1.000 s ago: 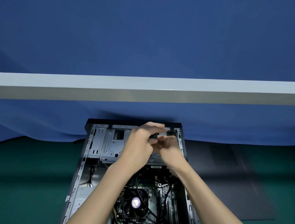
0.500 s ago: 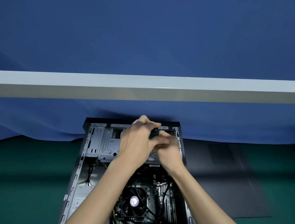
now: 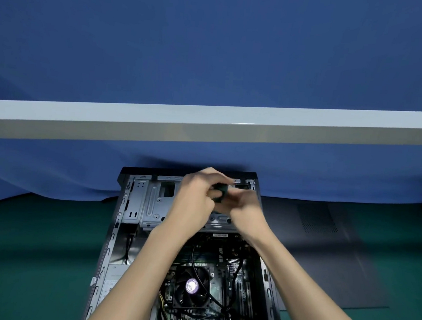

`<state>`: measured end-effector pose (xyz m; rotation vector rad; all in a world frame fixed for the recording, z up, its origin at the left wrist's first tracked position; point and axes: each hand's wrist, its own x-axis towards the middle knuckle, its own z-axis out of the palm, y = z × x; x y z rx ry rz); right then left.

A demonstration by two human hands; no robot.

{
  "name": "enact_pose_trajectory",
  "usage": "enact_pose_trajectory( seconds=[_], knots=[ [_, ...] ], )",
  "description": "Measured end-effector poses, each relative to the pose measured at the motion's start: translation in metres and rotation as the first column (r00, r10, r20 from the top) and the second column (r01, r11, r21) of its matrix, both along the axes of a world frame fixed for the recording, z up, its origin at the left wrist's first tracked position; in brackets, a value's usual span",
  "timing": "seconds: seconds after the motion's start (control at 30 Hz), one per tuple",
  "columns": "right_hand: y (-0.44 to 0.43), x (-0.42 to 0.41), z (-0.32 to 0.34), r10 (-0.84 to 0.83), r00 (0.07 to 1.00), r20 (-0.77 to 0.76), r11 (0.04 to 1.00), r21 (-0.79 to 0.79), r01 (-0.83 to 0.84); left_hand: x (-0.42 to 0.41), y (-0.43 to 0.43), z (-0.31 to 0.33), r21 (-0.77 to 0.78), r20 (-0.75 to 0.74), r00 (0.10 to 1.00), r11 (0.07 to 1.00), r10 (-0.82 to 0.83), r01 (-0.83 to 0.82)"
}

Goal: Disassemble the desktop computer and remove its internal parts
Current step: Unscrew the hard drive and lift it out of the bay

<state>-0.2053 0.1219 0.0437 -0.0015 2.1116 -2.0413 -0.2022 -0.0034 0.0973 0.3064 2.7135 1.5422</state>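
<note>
The open desktop case [image 3: 123, 228] lies on the green mat, its far end against the blue cloth. Inside are the CPU fan [image 3: 191, 285], the motherboard [image 3: 217, 289] with black cables, and a grey metal drive cage [image 3: 156, 201] at the far end. Both hands meet above the right part of that cage. My left hand [image 3: 196, 199] curls its fingers over a small dark object [image 3: 220, 193], which looks like a tool handle. My right hand [image 3: 245, 210] grips the same object from the right. What lies under the hands is hidden.
A dark grey side panel [image 3: 324, 244] lies flat on the green mat [image 3: 33, 259] to the right of the case. A blue cloth [image 3: 213, 46] hangs behind, crossed by a white horizontal bar [image 3: 207, 126]. The power supply [image 3: 112, 278] sits in the case's near left corner.
Both hands have stayed over the drive cage and shifted slightly. The dark object between them has come more into sight as the fingers turned around it.
</note>
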Motion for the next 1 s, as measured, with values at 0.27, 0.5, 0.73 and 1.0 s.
enact_pose_trajectory(
  seconds=[0.27,0.5,0.73,1.0],
  knots=[
    [-0.0004,-0.0032,-0.0028,-0.037,0.999,0.012,0.997,0.070,0.036,0.0018,-0.0019,0.0012,0.053,0.032,0.999,0.998,-0.031,0.030],
    [-0.0025,-0.0024,-0.0057,-0.021,1.000,-0.022,0.996,0.090,0.023,-0.0025,-0.0024,0.0006,-0.090,0.025,0.999,0.995,-0.036,0.038],
    [-0.0020,-0.0014,-0.0066,-0.029,0.999,-0.020,0.995,0.099,0.031,-0.0024,-0.0046,0.0017,-0.139,0.063,0.998,0.990,0.029,-0.020],
    [-0.0006,0.0020,-0.0037,0.028,0.999,-0.035,0.999,0.035,-0.027,-0.0030,-0.0043,-0.0029,-0.164,0.040,0.998,0.986,0.042,-0.035]
  ],
)
